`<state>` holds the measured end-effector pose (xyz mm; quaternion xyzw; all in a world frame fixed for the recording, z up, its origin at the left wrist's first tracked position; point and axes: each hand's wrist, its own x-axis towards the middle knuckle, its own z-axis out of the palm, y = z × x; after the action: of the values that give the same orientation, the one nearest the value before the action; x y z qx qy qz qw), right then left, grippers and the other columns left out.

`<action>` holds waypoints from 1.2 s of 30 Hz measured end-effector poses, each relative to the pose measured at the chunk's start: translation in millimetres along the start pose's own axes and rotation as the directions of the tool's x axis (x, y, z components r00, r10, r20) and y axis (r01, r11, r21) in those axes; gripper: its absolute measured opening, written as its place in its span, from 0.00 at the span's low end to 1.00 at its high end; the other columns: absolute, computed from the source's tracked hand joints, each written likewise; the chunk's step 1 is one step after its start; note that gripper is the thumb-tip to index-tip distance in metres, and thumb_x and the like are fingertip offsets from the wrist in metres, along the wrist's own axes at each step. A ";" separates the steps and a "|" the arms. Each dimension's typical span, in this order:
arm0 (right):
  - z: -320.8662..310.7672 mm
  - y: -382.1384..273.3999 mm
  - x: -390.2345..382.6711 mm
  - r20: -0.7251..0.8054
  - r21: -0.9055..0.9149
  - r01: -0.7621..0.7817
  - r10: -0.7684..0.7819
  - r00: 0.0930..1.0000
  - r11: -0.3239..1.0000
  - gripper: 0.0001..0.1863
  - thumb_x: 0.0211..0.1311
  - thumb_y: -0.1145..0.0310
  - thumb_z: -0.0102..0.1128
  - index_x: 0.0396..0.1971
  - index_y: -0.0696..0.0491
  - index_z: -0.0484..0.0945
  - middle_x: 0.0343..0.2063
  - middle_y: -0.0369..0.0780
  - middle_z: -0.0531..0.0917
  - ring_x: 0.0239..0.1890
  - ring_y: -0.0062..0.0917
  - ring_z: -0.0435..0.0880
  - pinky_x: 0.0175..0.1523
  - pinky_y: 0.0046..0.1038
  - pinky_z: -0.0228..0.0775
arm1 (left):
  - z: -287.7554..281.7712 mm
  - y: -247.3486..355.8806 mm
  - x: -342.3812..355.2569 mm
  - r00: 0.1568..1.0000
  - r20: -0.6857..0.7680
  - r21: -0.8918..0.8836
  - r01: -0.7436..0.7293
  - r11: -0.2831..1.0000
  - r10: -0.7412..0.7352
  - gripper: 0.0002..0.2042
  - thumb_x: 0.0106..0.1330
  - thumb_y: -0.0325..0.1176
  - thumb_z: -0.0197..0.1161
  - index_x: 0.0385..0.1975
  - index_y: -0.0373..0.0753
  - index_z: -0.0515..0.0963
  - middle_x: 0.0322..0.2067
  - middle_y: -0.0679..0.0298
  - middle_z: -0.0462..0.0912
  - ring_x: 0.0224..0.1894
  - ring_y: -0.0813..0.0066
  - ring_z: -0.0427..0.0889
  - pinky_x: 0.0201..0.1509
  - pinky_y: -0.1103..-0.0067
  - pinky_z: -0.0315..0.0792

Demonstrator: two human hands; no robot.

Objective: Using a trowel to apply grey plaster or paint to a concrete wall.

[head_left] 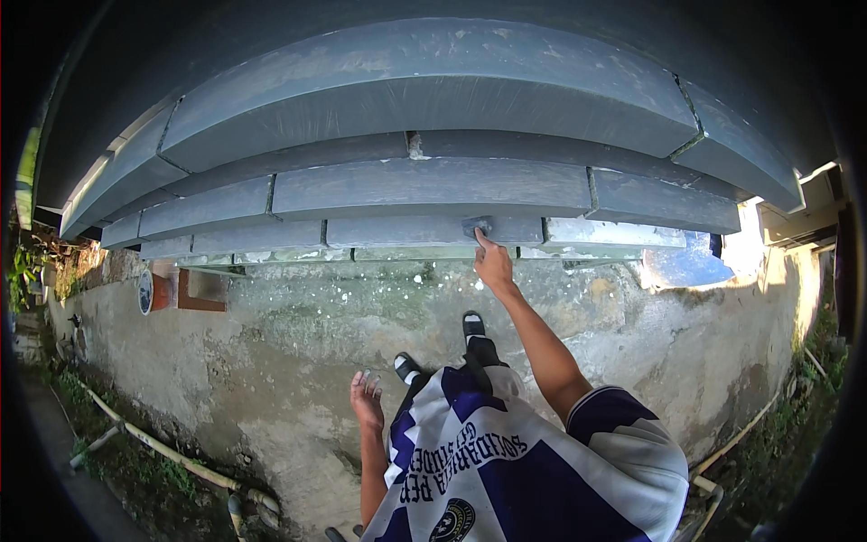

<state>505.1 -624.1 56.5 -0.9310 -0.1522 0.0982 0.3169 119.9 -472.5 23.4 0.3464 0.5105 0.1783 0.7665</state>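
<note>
My right hand (493, 263) reaches up to the grey-painted block wall (433, 185). Its index finger presses a small dark grey piece of sandpaper (476, 226) flat against the face of a lower block; the other fingers curl in below. Dark joints run between the blocks, and pale scuffs mark their faces. Low at my left side hangs my left hand (367, 399), away from the wall, its fingers loosely bent and apart with whitish dust on them. Nothing shows in it.
A reddish bucket (161, 294) stands by the wall's left end, beside a brown rectangular frame (200, 292). Blue sheeting (691, 262) lies at the right end. White specks dot the concrete ground (298, 361) under my sandalled feet. Behind me, a pipe (172, 456) borders plants.
</note>
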 end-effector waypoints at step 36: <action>-4.1 179.9 -130.6 -0.011 -0.168 -0.314 0.317 0.948 0.935 0.17 0.45 0.65 0.56 0.39 0.47 0.78 0.34 0.50 0.78 0.36 0.42 0.78 0.43 0.36 0.70 | 23.8 21.3 69.8 0.999 0.040 -0.004 0.021 1.000 -0.020 0.21 0.60 0.45 0.49 0.53 0.47 0.64 0.53 0.69 0.67 0.41 0.75 0.67 0.43 0.78 0.58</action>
<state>424.0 -807.0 -40.6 -0.9658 -0.0112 0.1420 0.2165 172.1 -422.2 -1.7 0.3429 0.4984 0.1647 0.7790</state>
